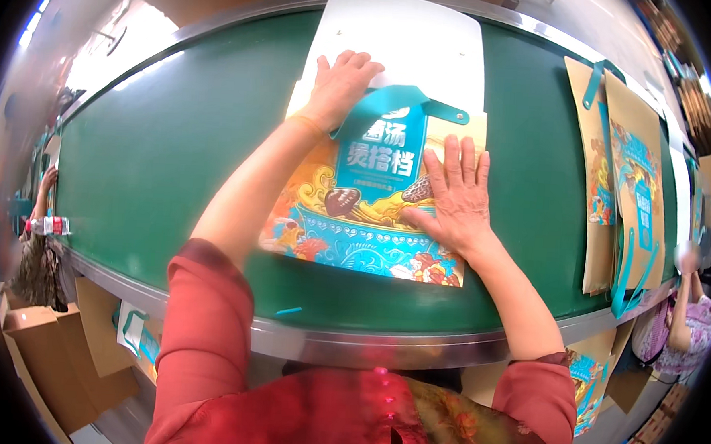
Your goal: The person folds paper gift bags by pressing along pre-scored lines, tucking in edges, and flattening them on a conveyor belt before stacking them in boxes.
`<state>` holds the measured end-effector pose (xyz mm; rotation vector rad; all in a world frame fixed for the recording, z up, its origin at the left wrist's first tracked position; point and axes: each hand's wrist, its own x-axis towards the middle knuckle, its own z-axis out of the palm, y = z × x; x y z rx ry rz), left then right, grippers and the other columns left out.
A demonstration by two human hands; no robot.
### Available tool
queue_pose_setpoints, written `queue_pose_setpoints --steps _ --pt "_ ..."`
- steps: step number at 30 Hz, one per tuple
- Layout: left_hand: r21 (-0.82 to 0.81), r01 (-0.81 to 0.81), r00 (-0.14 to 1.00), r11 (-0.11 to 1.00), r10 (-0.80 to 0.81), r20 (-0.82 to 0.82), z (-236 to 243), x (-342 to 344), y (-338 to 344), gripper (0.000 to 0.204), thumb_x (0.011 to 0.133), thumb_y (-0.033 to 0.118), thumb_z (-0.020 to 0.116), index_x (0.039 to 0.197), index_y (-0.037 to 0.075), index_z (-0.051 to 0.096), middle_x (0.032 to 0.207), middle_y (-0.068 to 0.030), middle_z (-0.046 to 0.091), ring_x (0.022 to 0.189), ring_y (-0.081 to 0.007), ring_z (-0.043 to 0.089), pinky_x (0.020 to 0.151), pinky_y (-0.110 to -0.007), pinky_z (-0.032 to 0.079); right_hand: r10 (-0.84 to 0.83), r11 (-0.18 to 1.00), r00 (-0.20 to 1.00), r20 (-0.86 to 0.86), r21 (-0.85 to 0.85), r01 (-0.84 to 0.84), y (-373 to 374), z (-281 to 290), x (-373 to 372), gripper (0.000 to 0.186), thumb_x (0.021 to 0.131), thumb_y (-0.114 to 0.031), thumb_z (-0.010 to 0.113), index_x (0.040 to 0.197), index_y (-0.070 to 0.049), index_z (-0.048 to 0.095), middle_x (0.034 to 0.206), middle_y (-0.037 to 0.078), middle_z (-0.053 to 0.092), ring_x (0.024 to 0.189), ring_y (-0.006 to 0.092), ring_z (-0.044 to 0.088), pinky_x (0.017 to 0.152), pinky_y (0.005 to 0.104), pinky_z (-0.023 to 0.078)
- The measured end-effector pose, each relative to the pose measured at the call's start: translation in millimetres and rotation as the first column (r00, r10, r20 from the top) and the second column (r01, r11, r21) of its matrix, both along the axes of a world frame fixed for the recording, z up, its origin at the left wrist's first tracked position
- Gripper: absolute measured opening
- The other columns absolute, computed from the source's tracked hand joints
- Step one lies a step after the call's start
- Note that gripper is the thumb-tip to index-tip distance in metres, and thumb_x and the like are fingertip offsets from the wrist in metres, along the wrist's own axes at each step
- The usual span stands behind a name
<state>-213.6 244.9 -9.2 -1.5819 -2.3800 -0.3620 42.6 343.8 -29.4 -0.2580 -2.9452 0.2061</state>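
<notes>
Printed bag [372,203] flat on green desk [165,180], long axis running near to far; right hand [458,197] splayed on its right side, left hand [342,91] farther up, fingers parted over white panel [405,44], nearer teal strap [398,100]; neither seen gripping anything

Packing workshop or sm. factory – long green worktable [165,164] w/ metal rim [381,349], paper bags [635,188] stacked at right. Cardboard boxes [66,368] below, other ppl [683,336] at either end.

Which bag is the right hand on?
The middle bag: the right hand lies spread on its picture side. The overlapping bags to the right lie apart from that hand.
</notes>
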Motion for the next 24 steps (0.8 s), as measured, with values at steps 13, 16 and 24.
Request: queue_pose_setpoints --steps 13,16,24 --pt "-0.179 -0.176 0.974 0.968 0.198 0.112 -29.8 76.8 -92.8 0.061 0.093 0.049 0.04 0.141 0.012 0.036 0.153 -0.0128 0.022 0.142 -0.0342 0.016 0.109 -0.061 0.012 -0.035 0.999 0.992 0.123 0.001 0.035 -4.2 0.5 -3.7 0.09 0.077 -0.065 0.054 0.143 -0.007 0.034 0.151 0.023 0.016 0.143 0.0386 0.004 0.113 0.0542 0.0" --pt "-0.176 -0.175 0.971 0.969 0.199 0.13 -29.0 77.6 -91.3 0.061 0.093 0.049 0.04 0.141 0.012 0.037 0.152 -0.0129 0.022 0.141 -0.0343 0.016 0.109 -0.062 0.011 -0.031 0.999 0.994 0.108 0.02 0.029 -3.3 4.3 -2.5 0.085 0.079 -0.06 0.057 0.141 -0.006 0.036 0.149 0.024 0.023 0.142 0.0372 0.012 0.114 0.0507 0.007" --pt "-0.173 -0.161 0.966 0.972 0.191 0.172 -22.7 78.6 -89.2 0.062 0.092 0.049 0.042 0.142 0.012 0.036 0.152 -0.0139 0.024 0.141 -0.0349 0.018 0.11 -0.061 0.01 -0.637 0.622 0.768 -0.067 -0.634 0.46 127.4 2.0 -93.7 0.056 0.082 -0.033 0.065 0.12 0.007 0.054 0.115 0.021 0.061 0.106 0.0267 0.06 0.091 0.0357 0.045"
